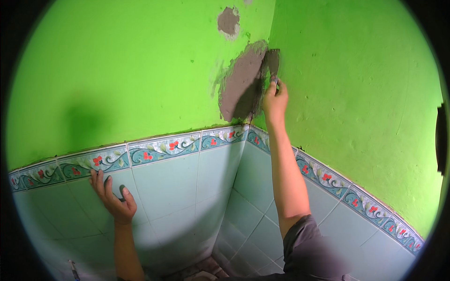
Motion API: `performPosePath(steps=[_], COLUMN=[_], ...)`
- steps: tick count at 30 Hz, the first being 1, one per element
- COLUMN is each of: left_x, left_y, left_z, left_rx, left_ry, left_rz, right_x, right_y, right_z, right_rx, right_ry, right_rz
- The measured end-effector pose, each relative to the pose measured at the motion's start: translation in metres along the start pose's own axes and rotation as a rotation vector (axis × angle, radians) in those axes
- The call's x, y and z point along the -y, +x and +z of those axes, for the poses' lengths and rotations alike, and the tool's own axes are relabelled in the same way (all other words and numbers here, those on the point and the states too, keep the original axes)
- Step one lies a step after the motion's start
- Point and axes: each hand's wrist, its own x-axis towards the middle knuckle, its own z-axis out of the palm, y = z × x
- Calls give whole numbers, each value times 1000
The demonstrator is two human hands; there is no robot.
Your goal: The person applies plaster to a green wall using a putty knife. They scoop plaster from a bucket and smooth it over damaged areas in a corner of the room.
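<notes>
My right hand (275, 100) reaches up into the corner, its fingers closed round the handle of a putty knife (274, 63). The knife's blade points upward and lies at the wall corner, beside a large patch of grey-brown filler (243, 82) on the left green wall. A smaller, rounder grey patch (228, 22) sits higher on the same wall. Lower left, my left hand (114, 199) has its fingers spread and holds nothing; its fingertips are at the light blue-green tiles, just under the flowered border.
Bright green painted walls (140, 70) meet at the corner. Below them runs a flowered tile border (164, 147) over pale tiles (166, 180). A small tap-like fitting (73, 269) shows at lower left. A dark object (441, 140) stands at the right rim.
</notes>
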Motion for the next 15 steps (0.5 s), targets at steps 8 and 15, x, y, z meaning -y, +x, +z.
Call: performPosePath(steps=[8,15], left_x=[-2,-1], left_y=[-1,-1], left_z=[3,0], left_rx=[0,-1], left_ry=[15,11], left_rz=[-14,0], right_x=[9,15], right_y=[-14,-62], right_z=[-20,-24], right_rx=[63,72], right_ry=[48,-18], right_rz=[89,11])
